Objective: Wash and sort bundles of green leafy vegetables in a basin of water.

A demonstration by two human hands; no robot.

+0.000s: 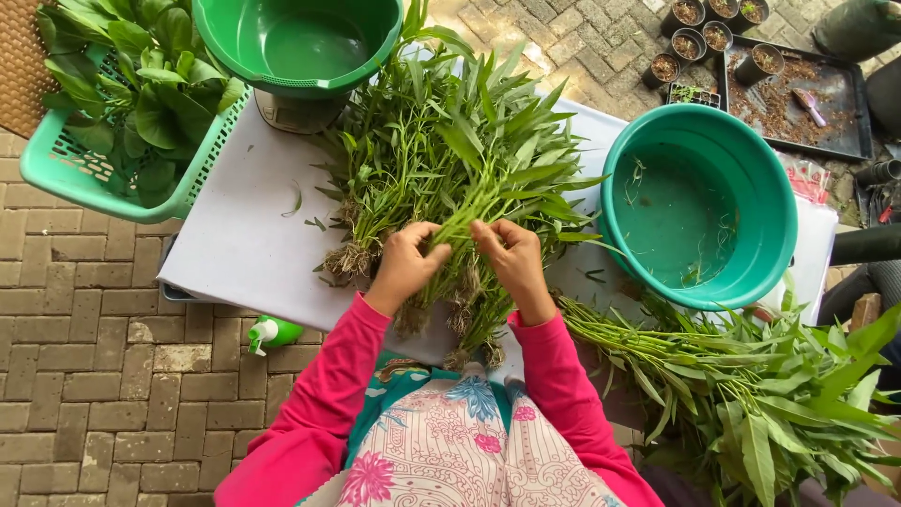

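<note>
Outdoors on brick paving [84, 357], with a white surface [235, 244] set across it. Heaped at its middle: a pile of long-stemmed leafy greens [450, 141], between a green bowl [282, 83] at the far side and a teal basin [779, 178] on the right. Sorting by the look of it, drawing a few stems [462, 218] out of the pile. Left hand [405, 265] and right hand [514, 263] close together, fingers curled and pinching those stems from both sides. Separating them cleanly likely calls for a steady pull along the stalks. Long axis near to far: rooty ends near, leaf tips far, leaning slightly right. Second heap of greens [751, 394] near right.
</note>
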